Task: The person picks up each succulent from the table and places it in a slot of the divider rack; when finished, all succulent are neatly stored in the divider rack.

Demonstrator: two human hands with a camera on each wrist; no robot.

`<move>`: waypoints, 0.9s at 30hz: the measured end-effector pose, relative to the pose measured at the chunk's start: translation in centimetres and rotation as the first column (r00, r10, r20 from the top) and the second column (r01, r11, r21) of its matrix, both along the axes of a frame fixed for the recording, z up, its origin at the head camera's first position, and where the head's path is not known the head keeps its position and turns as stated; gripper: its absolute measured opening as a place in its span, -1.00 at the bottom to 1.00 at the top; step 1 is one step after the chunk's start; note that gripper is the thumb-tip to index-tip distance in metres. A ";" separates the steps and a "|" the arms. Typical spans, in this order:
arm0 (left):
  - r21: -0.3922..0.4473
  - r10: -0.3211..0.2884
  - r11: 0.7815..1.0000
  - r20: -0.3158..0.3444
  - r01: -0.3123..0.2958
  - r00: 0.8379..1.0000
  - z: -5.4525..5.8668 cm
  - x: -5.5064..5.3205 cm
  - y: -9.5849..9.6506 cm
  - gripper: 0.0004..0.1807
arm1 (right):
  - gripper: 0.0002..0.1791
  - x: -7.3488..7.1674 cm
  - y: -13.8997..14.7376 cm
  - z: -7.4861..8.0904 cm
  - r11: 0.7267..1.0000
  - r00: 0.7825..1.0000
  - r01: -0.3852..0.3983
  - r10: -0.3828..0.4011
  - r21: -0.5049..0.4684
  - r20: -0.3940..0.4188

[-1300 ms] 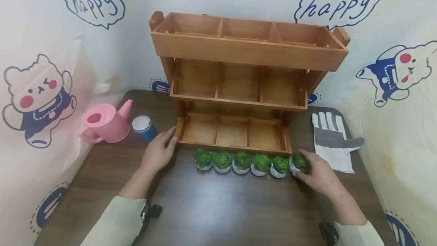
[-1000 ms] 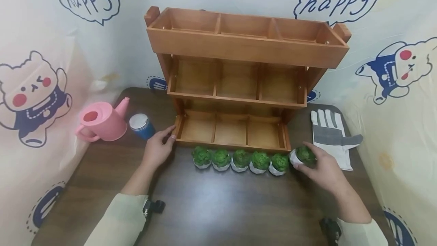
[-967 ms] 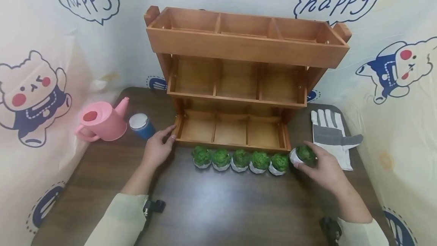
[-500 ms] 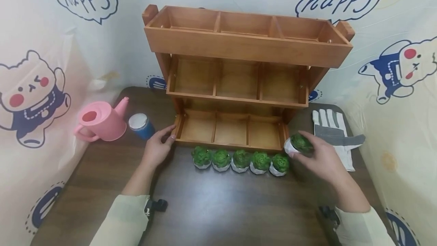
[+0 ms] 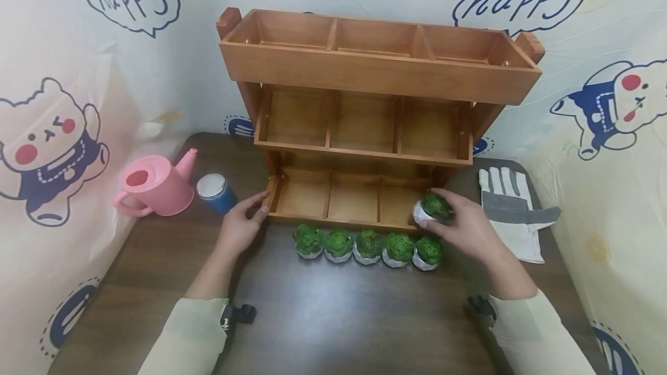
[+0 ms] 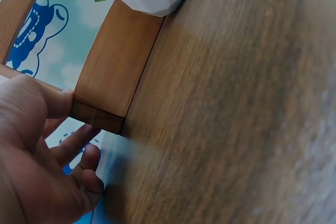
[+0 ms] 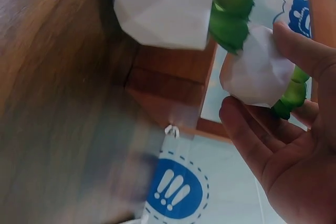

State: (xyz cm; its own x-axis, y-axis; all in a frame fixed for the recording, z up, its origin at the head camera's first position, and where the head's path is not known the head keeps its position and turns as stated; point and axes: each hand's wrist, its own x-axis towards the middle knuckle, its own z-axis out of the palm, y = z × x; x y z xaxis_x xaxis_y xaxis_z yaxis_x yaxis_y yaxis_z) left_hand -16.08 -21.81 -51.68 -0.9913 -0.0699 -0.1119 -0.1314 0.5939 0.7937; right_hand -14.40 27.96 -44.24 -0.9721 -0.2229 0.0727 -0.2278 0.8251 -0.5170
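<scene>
A wooden plant stand [image 5: 380,74] with three tiers, each split into three compartments, stands at the back. My right hand [image 5: 464,221] pinches a small potted succulent [image 5: 436,206], green in a white faceted pot, over the right compartment of the bottom tier. In the right wrist view the pot [image 7: 257,69] sits tilted between thumb and fingers. My left hand [image 5: 242,225] holds the bottom tier's left end, its thumb [image 6: 58,100] on the edge at the front corner. Several matching potted succulents [image 5: 368,246] stand in a row along the stand's front.
A pink watering can [image 5: 161,187] and a blue jar with a pale lid [image 5: 216,192] stand left of the stand. A white and grey work glove [image 5: 513,210] lies to its right on the dark wooden table [image 5: 333,317]. Printed cloth hangs around the table.
My right hand has lifted the rightmost potted succulent off the table and carried it left and back over the bottom tier. My left hand has stayed at the stand's left end.
</scene>
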 end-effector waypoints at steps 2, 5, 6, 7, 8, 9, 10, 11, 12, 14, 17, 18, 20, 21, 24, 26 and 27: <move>-0.001 0.001 1.000 0.002 -0.001 1.000 0.0 0.0 0.0 -0.50 | -0.19 -0.4 -0.4 -0.1 1.000 1.000 -0.014 0.014 0.002 -0.004; 0.001 0.003 1.000 0.003 -0.003 1.000 0.0 0.0 0.0 -0.50 | -0.20 -0.9 -1.0 -0.3 1.000 0.999 -0.029 0.029 0.010 -0.015; 0.003 0.003 1.000 0.003 -0.003 1.000 0.1 0.0 0.0 -0.50 | -0.20 -1.1 -1.2 -0.4 0.999 0.999 -0.036 0.036 0.012 -0.018; 0.005 0.002 1.000 0.002 -0.002 1.000 0.1 0.0 0.0 -0.50 | -0.21 -1.3 -1.4 -0.5 0.999 0.999 -0.040 0.041 0.015 -0.018; 0.006 0.002 1.000 0.001 -0.002 1.000 0.1 0.0 0.0 -0.50 | -0.22 -1.4 -1.6 -0.5 0.999 0.999 -0.046 0.046 0.014 -0.016; 0.008 0.001 1.000 -0.001 -0.001 1.000 0.1 0.0 0.0 -0.50 | -0.22 -1.6 -1.8 -0.6 0.999 0.999 -0.050 0.051 0.015 -0.012; 0.009 0.000 1.000 -0.003 0.000 1.000 0.1 0.0 0.0 -0.51 | -0.22 -1.7 -2.0 -0.7 0.998 0.998 -0.055 0.056 0.017 -0.006; 0.010 -0.001 1.000 -0.004 0.001 1.000 0.1 0.0 0.0 -0.51 | -0.22 -1.8 -2.2 -0.7 0.998 0.998 -0.059 0.059 0.017 0.001; 0.011 -0.001 1.000 -0.004 0.001 1.000 0.2 0.0 0.0 -0.51 | -0.21 -1.9 -2.3 -0.8 0.998 0.998 -0.063 0.063 0.018 0.010; 0.011 -0.001 1.000 -0.004 0.001 1.000 0.2 0.1 0.0 -0.51 | -0.20 -2.1 -2.7 -0.9 0.997 0.997 -0.071 0.070 0.018 0.030; 0.012 0.002 1.000 -0.001 -0.002 1.000 0.2 0.1 0.0 -0.51 | -0.18 -2.4 -3.3 -1.1 0.996 0.995 -0.081 0.080 0.023 0.052; 0.013 0.004 1.000 0.000 -0.004 1.000 0.2 0.1 0.0 -0.51 | -0.18 -2.5 -3.4 -1.2 0.996 0.995 -0.086 0.084 0.025 0.058; 0.014 0.005 1.000 0.000 -0.005 1.000 0.2 0.2 0.0 -0.51 | -0.18 -2.7 -3.8 -1.3 0.995 0.993 -0.099 0.097 0.028 0.064; 0.013 0.005 1.000 0.000 -0.005 1.000 0.2 0.1 0.0 -0.51 | -0.18 -2.7 -3.9 -1.4 0.994 0.992 -0.105 0.103 0.029 0.067; 0.016 0.002 1.000 0.000 -0.002 1.000 0.2 0.1 0.0 -0.51 | -0.18 -2.9 -4.3 -1.6 0.992 0.990 -0.127 0.125 0.025 0.068; 0.019 0.001 1.000 0.001 -0.001 1.000 0.2 0.1 0.0 -0.51 | -0.18 -2.9 -4.5 -1.7 0.990 0.988 -0.142 0.141 0.018 0.067; 0.022 -0.001 1.000 0.003 0.001 1.000 0.2 0.1 0.0 -0.51 | -0.18 -3.0 -4.6 -1.8 0.989 0.987 -0.149 0.148 0.013 0.066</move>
